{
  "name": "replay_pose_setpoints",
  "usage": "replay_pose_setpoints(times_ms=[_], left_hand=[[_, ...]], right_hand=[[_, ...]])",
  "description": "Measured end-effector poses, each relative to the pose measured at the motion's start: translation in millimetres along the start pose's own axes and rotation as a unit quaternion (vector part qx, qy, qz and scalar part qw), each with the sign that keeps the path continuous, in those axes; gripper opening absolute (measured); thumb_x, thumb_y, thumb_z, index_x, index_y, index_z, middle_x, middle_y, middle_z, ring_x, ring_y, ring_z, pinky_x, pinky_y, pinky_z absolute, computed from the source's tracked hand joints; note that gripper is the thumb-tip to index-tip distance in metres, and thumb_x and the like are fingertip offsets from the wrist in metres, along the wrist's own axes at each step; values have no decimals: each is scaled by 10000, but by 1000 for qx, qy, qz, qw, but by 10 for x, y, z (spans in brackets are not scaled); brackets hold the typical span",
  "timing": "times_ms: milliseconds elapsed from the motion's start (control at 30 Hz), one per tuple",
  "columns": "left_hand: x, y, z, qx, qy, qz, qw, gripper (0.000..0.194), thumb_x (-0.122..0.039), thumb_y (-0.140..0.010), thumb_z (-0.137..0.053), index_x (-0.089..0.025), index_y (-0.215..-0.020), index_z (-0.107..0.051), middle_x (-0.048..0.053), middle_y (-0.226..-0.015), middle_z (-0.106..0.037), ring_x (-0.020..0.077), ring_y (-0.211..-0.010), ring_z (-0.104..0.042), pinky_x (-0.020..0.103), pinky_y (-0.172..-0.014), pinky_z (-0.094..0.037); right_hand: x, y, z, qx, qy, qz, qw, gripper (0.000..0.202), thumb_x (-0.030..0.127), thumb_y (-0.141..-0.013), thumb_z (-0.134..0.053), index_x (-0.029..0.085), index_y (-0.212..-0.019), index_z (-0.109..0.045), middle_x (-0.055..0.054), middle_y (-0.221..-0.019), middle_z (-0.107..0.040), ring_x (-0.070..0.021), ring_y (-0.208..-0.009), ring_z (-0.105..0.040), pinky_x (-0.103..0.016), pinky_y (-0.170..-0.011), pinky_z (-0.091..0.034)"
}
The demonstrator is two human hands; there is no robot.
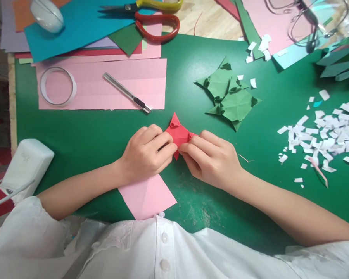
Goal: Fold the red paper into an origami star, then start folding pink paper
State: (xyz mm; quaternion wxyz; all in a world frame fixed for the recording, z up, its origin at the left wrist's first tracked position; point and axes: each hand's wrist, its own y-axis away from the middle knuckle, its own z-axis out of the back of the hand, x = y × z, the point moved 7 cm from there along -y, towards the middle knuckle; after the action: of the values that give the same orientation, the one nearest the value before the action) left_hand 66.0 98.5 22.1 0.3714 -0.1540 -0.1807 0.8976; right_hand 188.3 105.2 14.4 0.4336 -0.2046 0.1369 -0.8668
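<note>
A small red folded paper star with curled points lies between my hands at the middle of the green table. My left hand has its fingers closed on the star's left side. On the right side, my right hand pinches another point of it, beside a small curl. The top and bottom points of the star show between the hands. Below my left wrist lies a creased pink paper square, partly covered by that hand. Two green folded paper stars rest together, up and to the right.
A cutter knife and a tape roll lie on a pink sheet. Scissors, coloured papers and a mouse are at the back left. White scraps spread right, glasses behind. A white adapter sits left.
</note>
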Motion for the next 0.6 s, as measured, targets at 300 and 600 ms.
replay_pose_setpoints(times_ms=[300,600], left_hand=[[13,27,-17,3,-7,0,1000,107,-145,-909,-642,-193,-814,-625,-5,-844,-697,163,-782,-518,332,-666,-376],[15,20,-33,21,-3,45,999,99,-147,-886,-628,-206,-809,-616,4,-880,-687,176,-799,-475,342,-688,-349]], right_hand=[[11,8,14,-15,-6,-26,1000,126,88,-900,-661,168,-802,-658,3,-676,-593,-149,-652,-347,-292,-586,-375],[-36,6,-3,-8,-54,-81,995,121,97,-914,-619,189,-835,-625,12,-730,-640,-133,-641,-395,-280,-600,-402]])
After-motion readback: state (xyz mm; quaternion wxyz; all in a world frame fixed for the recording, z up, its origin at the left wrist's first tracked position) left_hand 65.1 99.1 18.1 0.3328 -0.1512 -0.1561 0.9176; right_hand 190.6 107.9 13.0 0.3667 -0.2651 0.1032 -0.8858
